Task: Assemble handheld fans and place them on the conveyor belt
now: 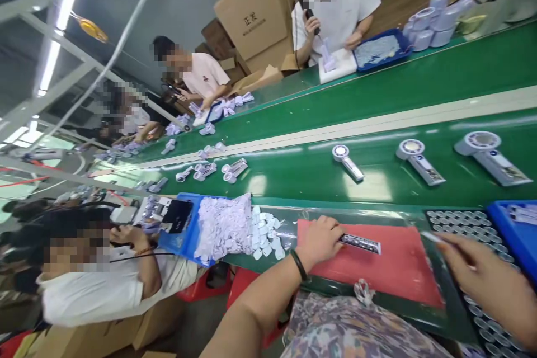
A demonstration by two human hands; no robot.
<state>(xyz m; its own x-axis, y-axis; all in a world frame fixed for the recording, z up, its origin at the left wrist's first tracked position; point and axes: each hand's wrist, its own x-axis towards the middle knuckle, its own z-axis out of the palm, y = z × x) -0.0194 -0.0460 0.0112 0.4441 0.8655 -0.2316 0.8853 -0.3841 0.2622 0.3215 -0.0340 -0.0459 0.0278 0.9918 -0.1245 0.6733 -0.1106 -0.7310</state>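
Nearest the camera, the left hand (318, 241) rests on a red mat (403, 274), fingers closed on the end of a slim printed strip (361, 244), which seems light and stiff, best held by its edges. The right hand (482, 274) reaches over a tray of round discs (470, 222), its fingers (455, 249) extended; whether they hold anything is hard to tell.

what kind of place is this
Looks like a factory assembly line: a green conveyor belt carries white handheld devices, workers stand or sit along it, and cardboard cartons are stacked behind.

A head-worn camera looks down at left hand (319, 241) and right hand (482, 282).
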